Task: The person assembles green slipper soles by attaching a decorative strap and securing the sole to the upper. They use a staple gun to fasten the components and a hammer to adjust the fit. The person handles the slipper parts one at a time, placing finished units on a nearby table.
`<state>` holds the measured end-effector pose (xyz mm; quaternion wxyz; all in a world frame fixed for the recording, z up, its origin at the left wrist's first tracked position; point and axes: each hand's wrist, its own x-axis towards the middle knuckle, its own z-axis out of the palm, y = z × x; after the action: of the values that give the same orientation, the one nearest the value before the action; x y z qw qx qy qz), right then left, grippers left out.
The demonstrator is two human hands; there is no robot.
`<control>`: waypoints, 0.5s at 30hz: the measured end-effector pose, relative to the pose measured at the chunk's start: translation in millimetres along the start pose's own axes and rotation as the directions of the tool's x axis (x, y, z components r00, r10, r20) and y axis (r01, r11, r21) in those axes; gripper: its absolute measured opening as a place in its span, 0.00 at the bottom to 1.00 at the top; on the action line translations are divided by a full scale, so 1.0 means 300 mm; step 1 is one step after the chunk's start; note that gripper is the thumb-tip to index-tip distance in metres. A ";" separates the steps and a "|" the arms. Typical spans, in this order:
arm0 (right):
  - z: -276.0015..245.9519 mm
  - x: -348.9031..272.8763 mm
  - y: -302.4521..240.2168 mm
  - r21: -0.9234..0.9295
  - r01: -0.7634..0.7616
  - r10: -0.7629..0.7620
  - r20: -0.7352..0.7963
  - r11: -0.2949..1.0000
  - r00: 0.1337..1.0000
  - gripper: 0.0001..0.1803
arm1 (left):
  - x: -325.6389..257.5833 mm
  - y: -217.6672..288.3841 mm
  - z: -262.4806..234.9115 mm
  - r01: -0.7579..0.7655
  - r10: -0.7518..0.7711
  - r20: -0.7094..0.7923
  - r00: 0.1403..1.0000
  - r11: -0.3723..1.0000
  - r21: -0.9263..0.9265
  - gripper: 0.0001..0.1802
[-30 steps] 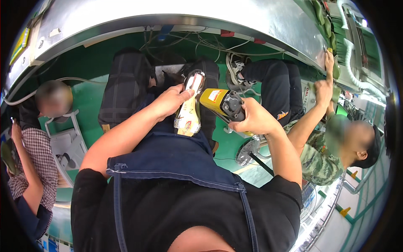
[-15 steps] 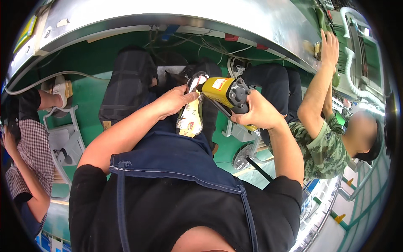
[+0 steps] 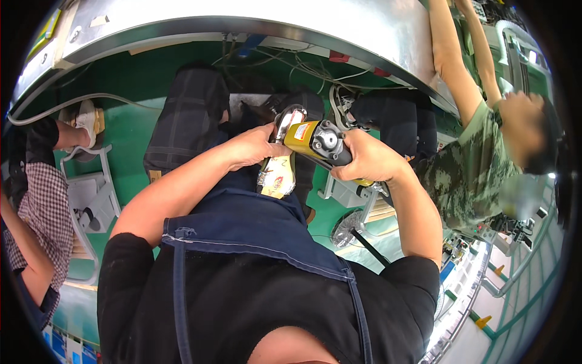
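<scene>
My left hand [image 3: 253, 146] is closed around a shoe on its last [image 3: 278, 178], which has a cream-yellow sole face with handwritten marks and a dark edge. The shoe is held over my lap, heel or toe end toward me; which end I cannot tell. My right hand [image 3: 374, 159] grips the dark handle of a yellow and black air-powered nail gun [image 3: 301, 136]. The tool's nose meets or nearly meets the far part of the shoe, beside my left thumb; the exact contact is hidden by its body.
A metal-edged workbench [image 3: 254, 24] spans the far side, with loose cables [image 3: 303, 70] under it. To the right a person in a camouflage shirt [image 3: 458, 176] reaches over the bench. Another person in checked clothing [image 3: 45, 206] sits at left, near a grey plastic chair [image 3: 106, 188].
The nail gun has tilted and shifted slightly nearer me at its head, with my right hand. The shoe stays in my left hand. The right-hand person has leaned farther forward over the bench.
</scene>
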<state>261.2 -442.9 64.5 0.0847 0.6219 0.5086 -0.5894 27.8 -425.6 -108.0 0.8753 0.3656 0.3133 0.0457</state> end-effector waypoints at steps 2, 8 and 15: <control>-0.011 -0.018 0.001 -0.026 0.024 -0.026 -0.082 0.999 0.996 0.21 | 0.002 -0.005 -0.007 0.033 -0.032 0.042 0.999 0.999 -0.013 0.41; -0.176 -0.152 -0.133 -0.018 0.188 -0.170 -0.517 0.982 0.839 0.23 | 0.022 -0.030 -0.004 0.091 -0.081 0.062 0.995 0.980 -0.179 0.41; -0.395 0.028 -0.254 -0.527 -0.124 -0.435 -0.794 0.841 0.424 0.25 | 0.043 -0.030 0.067 0.087 -0.117 -0.067 0.991 0.935 -0.345 0.25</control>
<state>280.3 -319.2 129.6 -0.0929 0.7377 0.6685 -0.0176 48.3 -440.6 -109.9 0.9120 0.1895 0.3570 0.0695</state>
